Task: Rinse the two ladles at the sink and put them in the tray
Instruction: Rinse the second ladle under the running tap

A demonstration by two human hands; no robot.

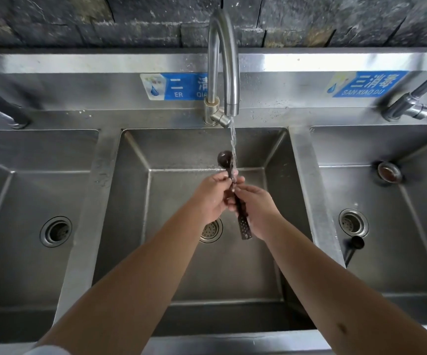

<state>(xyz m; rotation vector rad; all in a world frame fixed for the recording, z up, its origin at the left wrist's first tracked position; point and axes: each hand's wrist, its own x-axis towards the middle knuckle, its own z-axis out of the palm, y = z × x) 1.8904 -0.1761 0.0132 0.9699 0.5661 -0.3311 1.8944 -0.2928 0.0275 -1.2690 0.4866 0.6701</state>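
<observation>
Under the faucet [224, 73] of the middle basin [135, 190], water falls onto a dark ladle [233, 180] held above the drain [211, 230]. The left hand [213, 194] pinches the handle just below the bowl, fingers curled closed around it; the right hand [256, 208] wraps the handle lower down, also closed on it, with the perforated end sticking out below the palm. A second dark ladle [355, 245] lies in the basin right of the faucet, beside that basin's drain.
</observation>
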